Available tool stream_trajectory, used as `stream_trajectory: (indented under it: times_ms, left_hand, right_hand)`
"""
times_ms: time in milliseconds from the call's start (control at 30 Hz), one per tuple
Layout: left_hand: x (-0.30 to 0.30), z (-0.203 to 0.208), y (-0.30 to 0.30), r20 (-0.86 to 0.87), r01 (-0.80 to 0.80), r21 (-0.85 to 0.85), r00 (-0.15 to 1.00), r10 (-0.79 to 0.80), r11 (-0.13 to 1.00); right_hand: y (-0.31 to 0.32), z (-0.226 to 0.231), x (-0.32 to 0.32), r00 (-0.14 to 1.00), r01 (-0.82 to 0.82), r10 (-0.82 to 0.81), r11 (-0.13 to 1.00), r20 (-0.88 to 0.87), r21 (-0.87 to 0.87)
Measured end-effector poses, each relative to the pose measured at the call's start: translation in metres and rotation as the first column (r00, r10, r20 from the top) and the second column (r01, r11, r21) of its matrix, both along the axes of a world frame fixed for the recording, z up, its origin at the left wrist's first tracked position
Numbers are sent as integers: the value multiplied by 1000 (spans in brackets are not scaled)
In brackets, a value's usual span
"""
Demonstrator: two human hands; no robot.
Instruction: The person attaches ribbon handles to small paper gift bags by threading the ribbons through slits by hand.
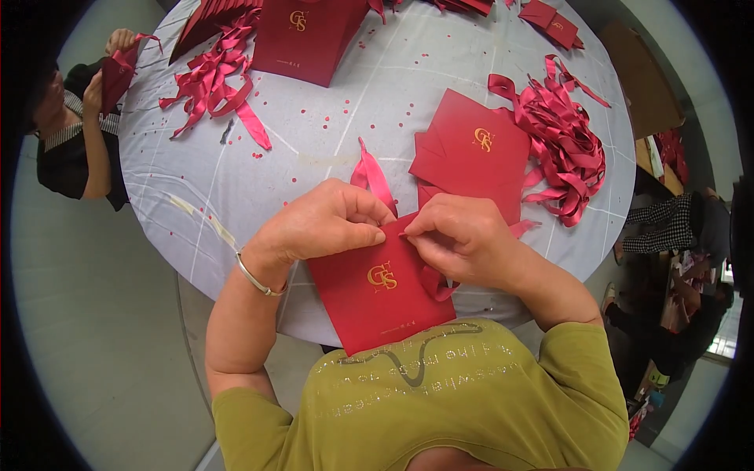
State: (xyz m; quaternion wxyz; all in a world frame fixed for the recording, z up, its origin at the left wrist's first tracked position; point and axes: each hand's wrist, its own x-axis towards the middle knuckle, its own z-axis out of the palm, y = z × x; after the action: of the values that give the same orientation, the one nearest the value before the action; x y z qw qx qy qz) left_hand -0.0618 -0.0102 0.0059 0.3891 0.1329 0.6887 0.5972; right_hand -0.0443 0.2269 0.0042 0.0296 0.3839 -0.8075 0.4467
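A flat red paper gift bag [353, 302] with a gold emblem leans against my front at the table's near edge. My left hand [326, 220] is closed on its top edge, the thumb on the front face and the fingers behind. At the top right corner of the bag, my right hand [463, 239] pinches a bit of red ribbon between thumb and forefinger. A loop of ribbon [437, 284] hangs below that hand over the bag's right side. Another length of ribbon [372, 177] lies beyond the top edge, partly hidden by my left hand.
Several flat red bags [506, 169] lie beyond my right hand, beside a heap of loose ribbons [561, 141]. A standing red bag [294, 47] and more ribbons [228, 94] are farther left. Small red dots litter the white tablecloth [314, 169]. A person [82, 133] at left holds a red bag.
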Motion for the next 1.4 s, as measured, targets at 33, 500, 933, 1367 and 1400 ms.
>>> stream_trajectory:
  times_ms: [33, 500, 933, 1367, 1400]
  left_hand:
    - [1, -1, 0, -18, -7, -11, 1000, 7, 1000]
    - [3, -7, 5, -146, -28, -80, 989, 16, 996]
    - [14, 3, 7, -423, -124, -172, 905, 40, 977]
    - [36, 11, 24, -840, -262, -116, 541, 46, 958]
    - [37, 13, 25, -846, -253, -90, 530, 60, 963]
  right_hand:
    - [0, 0, 0, 1000, -2, 3, 1000, -26, 22]
    - [-23, 2, 22, 919, 159, 17, 897, -394, 412]
    - [-14, 21, -2, 879, 61, -77, 997, 470, 49]
    - [-28, 29, -88, 306, -632, 123, 768, 944, 104]
    - [-29, 27, -90, 162, -669, 122, 743, 979, 18]
